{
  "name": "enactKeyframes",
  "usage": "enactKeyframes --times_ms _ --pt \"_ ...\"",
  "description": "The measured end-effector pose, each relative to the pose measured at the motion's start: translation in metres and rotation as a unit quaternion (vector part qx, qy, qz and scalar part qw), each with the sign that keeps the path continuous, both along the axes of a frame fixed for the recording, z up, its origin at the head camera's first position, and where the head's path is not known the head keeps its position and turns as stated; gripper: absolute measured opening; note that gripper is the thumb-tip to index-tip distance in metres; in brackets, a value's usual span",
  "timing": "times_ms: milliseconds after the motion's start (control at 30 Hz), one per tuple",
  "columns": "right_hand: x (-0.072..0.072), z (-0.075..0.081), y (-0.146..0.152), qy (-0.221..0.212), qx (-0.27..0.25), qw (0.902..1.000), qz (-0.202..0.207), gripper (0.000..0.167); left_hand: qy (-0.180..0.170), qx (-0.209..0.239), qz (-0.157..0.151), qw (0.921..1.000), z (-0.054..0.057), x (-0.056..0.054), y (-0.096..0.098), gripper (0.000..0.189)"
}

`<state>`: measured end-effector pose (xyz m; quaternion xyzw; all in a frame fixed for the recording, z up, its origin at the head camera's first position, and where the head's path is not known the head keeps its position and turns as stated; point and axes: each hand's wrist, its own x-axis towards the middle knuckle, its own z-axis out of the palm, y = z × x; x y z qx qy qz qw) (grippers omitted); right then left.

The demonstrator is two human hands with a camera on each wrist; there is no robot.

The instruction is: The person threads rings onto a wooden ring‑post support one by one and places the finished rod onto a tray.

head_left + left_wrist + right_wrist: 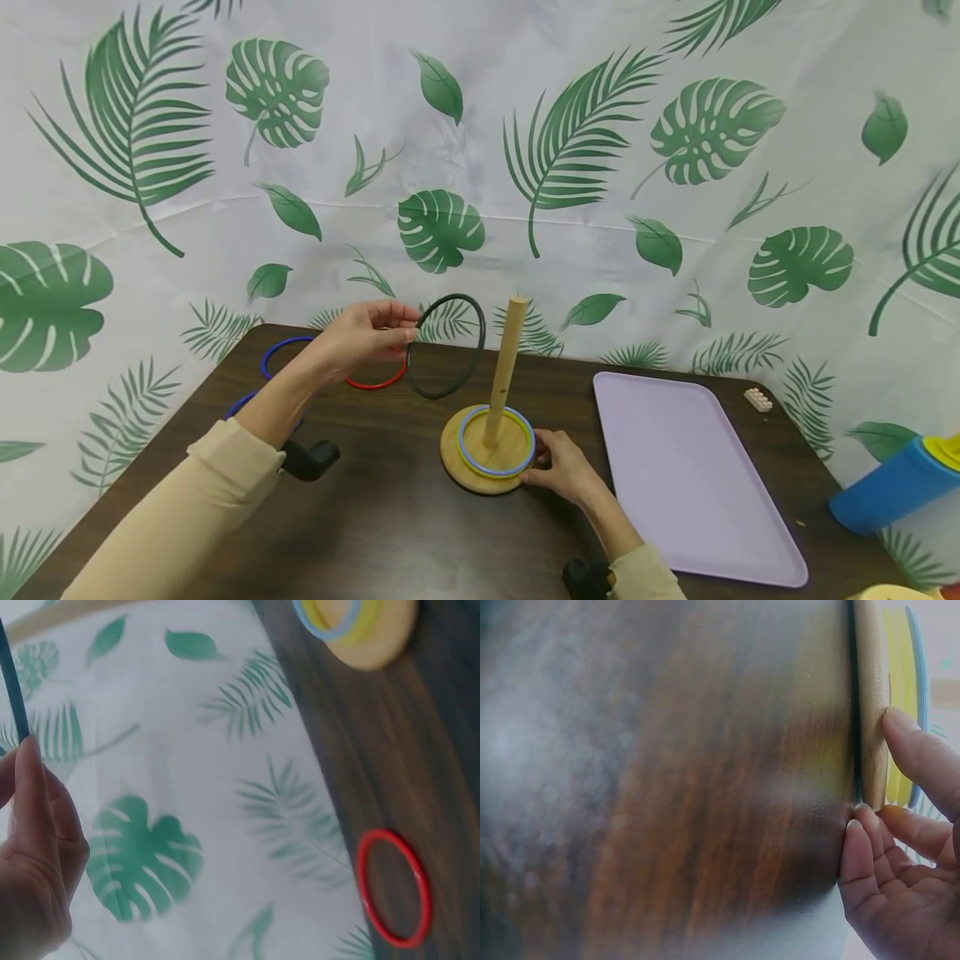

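Observation:
My left hand (363, 337) pinches a black ring (444, 394) at its left side, thumb against fingers. Raised upright, the ring hangs in the air just left of a wooden peg (507, 358). The peg rises, slightly tilted in the head view, from a round wooden base (451, 462). Around its foot lie a light blue ring (497, 474) on top and yellow (900, 652) beneath. My right hand (566, 471) grips the base's right edge, thumb on the rim and fingers curled at its side. Behind the left hand, a red ring (377, 387) lies on the table.
Two blue rings, one farther back (265, 365) and one nearer (238, 406), lie at the left, partly hidden by my forearm. A lavender tray (697, 483) takes up the right side. Beyond it are a small beige block (757, 400) and a blue bottle (885, 492). Leaf-printed cloth (480, 167) hangs behind.

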<state>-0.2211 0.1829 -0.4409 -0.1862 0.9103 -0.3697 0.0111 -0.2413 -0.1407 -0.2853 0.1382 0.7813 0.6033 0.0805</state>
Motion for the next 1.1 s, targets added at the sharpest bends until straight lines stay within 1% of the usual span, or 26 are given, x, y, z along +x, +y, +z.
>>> enactKeyframes --times_ms 167,300,433,567,633,700,767,900,1000,1100 --pt "0.001 -0.001 0.000 -0.007 -0.006 1.0000 0.001 0.057 0.005 0.025 0.007 0.9996 0.010 -0.002 0.026 0.036" --pt "0.001 -0.003 0.000 -0.011 -0.005 0.9999 -0.001 0.056 0.004 0.042 0.006 0.9991 0.014 -0.004 0.043 0.035" --pt "0.001 -0.003 0.001 -0.008 -0.006 0.9999 0.005 0.055 0.002 0.053 -0.001 0.9986 0.014 -0.009 0.056 0.034" --pt "-0.002 -0.004 0.002 0.001 -0.005 0.9999 0.011 0.054 -0.010 0.052 -0.002 0.9986 0.005 -0.014 0.065 0.032" --pt "-0.003 -0.005 0.001 0.006 0.002 1.0000 0.007 0.055 -0.024 0.042 0.001 0.9988 -0.003 -0.018 0.068 0.032" --pt "-0.004 -0.005 0.002 0.012 0.007 0.9999 0.007 0.054 -0.045 0.029 0.010 0.9985 -0.015 -0.021 0.071 0.032" --pt "-0.004 -0.005 0.002 0.011 0.009 0.9999 0.006 0.054 -0.068 0.011 0.021 0.9974 -0.028 -0.024 0.072 0.032" --pt "-0.005 -0.005 0.002 0.009 0.014 0.9998 0.006 0.054 -0.104 -0.018 0.038 0.9936 -0.059 -0.029 0.074 0.029" --pt "-0.005 -0.004 0.003 0.011 0.014 0.9997 0.014 0.054 -0.122 -0.034 0.053 0.9905 -0.081 -0.030 0.077 0.026" --pt "-0.005 -0.003 0.003 0.011 0.013 0.9997 0.019 0.053 -0.131 -0.048 0.067 0.9880 -0.095 -0.030 0.079 0.024"
